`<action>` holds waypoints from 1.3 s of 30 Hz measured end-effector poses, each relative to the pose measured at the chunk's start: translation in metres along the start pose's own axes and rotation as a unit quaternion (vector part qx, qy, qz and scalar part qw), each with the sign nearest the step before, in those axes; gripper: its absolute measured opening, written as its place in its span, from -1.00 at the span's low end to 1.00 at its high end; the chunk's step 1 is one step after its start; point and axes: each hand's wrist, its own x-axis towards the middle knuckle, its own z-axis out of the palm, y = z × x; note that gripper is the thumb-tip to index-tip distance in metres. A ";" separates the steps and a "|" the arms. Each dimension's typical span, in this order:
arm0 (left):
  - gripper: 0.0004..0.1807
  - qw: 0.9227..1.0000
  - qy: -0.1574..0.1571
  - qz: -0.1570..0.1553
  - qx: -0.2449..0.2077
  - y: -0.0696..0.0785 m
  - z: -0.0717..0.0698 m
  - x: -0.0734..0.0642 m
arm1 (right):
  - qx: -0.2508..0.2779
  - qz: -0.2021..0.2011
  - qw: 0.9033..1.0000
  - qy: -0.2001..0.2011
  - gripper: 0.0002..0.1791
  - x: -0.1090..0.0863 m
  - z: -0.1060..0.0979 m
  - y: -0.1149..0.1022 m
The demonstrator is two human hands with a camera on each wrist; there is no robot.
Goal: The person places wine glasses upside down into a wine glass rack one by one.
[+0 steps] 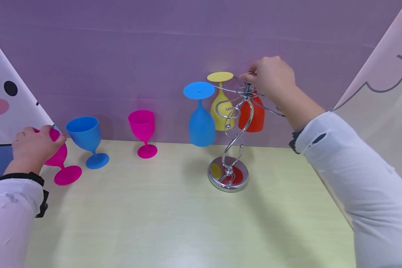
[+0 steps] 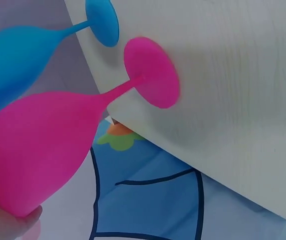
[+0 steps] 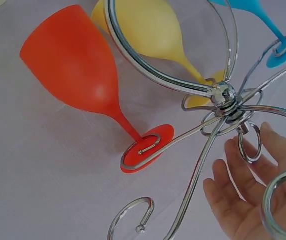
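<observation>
My left hand (image 1: 33, 149) grips a pink goblet (image 1: 68, 175) by its bowl near the rim; the goblet's foot is at the tabletop, and the left wrist view shows its bowl (image 2: 42, 145) with the thumb against it. My right hand (image 1: 275, 76) holds the top ring of a chrome stemware rack (image 1: 228, 182). In the right wrist view that ring (image 3: 249, 145) sits between thumb and fingers. Upside down on the rack's arms hang a blue goblet (image 1: 201, 124), a yellow goblet (image 1: 220, 77) and a red goblet (image 1: 254, 119), the last partly behind the rack's arms.
An upright blue goblet (image 1: 83, 132) stands just right of the held pink one. Farther right is another upright pink goblet (image 1: 142, 124), near the back edge of the pale table (image 1: 147, 216). A purple backdrop (image 1: 120, 56) rises behind. One bare rack hook (image 3: 132, 205) curls outward.
</observation>
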 end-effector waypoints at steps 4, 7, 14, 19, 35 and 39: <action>-0.27 1.000 0.018 0.008 0.000 0.002 -0.007 -0.005 | 0.014 0.000 1.000 -0.016 -0.43 -0.002 -0.001 0.003; -0.31 0.999 0.031 0.009 -0.018 0.003 -0.014 -0.011 | 0.047 0.000 0.999 -0.025 -0.37 -0.005 -0.002 0.005; -0.28 0.996 0.048 -0.004 -0.076 0.005 -0.031 -0.024 | 0.107 -0.031 0.993 -0.027 -0.17 -0.020 -0.009 0.013; -0.28 0.993 0.071 0.000 -0.098 0.011 -0.043 -0.033 | 0.132 -0.055 0.990 -0.012 -0.14 -0.035 -0.014 0.017; -0.32 0.984 0.121 0.065 -0.118 0.049 -0.074 -0.066 | 0.113 -0.144 0.982 0.053 -0.09 -0.089 -0.004 0.020; -0.33 0.980 0.120 0.083 -0.133 0.059 -0.076 -0.075 | 0.131 -0.142 0.978 0.080 -0.06 -0.102 0.002 0.020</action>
